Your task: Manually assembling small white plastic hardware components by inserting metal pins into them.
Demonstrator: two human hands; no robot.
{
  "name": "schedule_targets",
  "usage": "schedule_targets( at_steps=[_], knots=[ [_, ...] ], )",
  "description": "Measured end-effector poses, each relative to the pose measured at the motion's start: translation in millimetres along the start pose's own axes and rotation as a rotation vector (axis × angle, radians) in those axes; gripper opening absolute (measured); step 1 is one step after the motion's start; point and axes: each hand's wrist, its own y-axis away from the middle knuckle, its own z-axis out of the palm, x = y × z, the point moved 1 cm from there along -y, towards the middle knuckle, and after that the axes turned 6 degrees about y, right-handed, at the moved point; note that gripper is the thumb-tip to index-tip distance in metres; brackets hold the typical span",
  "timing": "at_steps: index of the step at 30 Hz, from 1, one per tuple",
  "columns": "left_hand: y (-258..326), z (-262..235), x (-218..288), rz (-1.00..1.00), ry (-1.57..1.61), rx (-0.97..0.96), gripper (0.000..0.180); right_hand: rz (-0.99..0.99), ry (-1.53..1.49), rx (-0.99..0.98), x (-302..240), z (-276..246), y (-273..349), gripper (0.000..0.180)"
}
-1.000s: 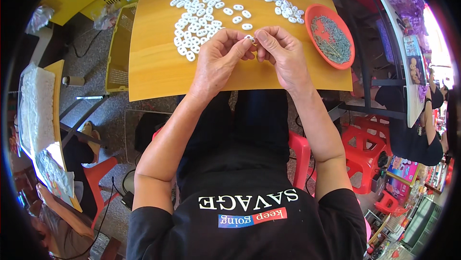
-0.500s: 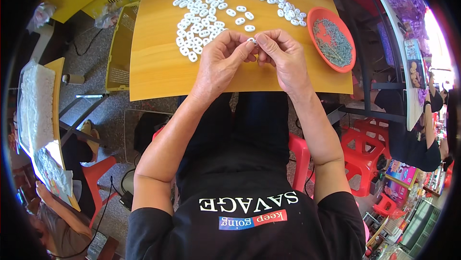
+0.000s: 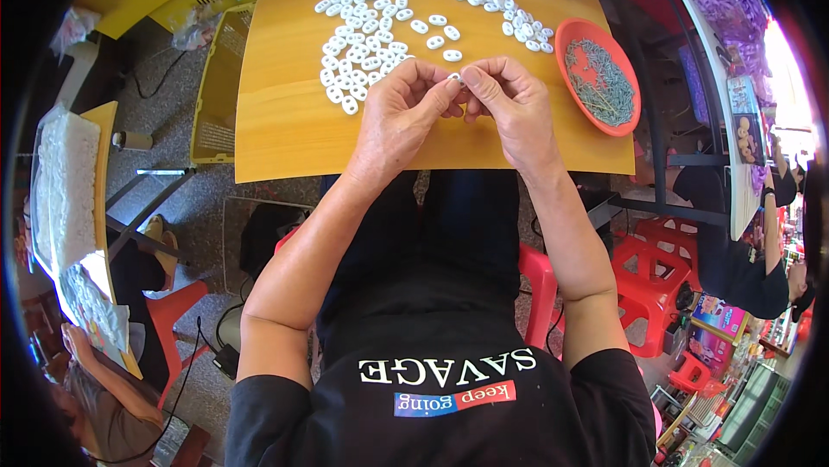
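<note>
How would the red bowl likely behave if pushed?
The red bowl looks wide and shallow, so it would probably slide rather than tip. Its small grey pieces lie loose, so they may shift; they look metallic, perhaps adding weight.

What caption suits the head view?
Left hand and right hand meet at a small white piece above a tan table, near loose white pieces and a red dish of grey parts.

One left hand (image 3: 402, 115), one right hand (image 3: 518, 111); one orange bowl (image 3: 617, 129). White two-holed pieces (image 3: 356, 54): dozens, in two groups. Grey pins (image 3: 610, 87): too many to count.
</note>
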Motion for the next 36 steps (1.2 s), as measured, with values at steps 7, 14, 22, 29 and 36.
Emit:
schedule_targets(
  at_steps=[7,14,22,29,36],
  knots=[
    [1,3,2,0.013,0.019,-0.005,0.015,-0.037,0.016,0.005,6,1,-2,0.014],
    [0,3,2,0.023,-0.029,0.039,0.014,-0.048,-0.043,0.060,13,9,0,0.012],
    [-2,0,3,0.003,-0.076,0.028,0.015,-0.039,0.190,0.003,-7,-4,1,0.016],
    [-1,1,2,-0.026,-0.039,-0.016,0.013,-0.510,0.750,0.076,-8,-5,1,0.007],
    [-1,1,-4,0.029,-0.096,0.038,0.012,-0.435,0.618,0.171,11,8,3,0.008]
  ],
)
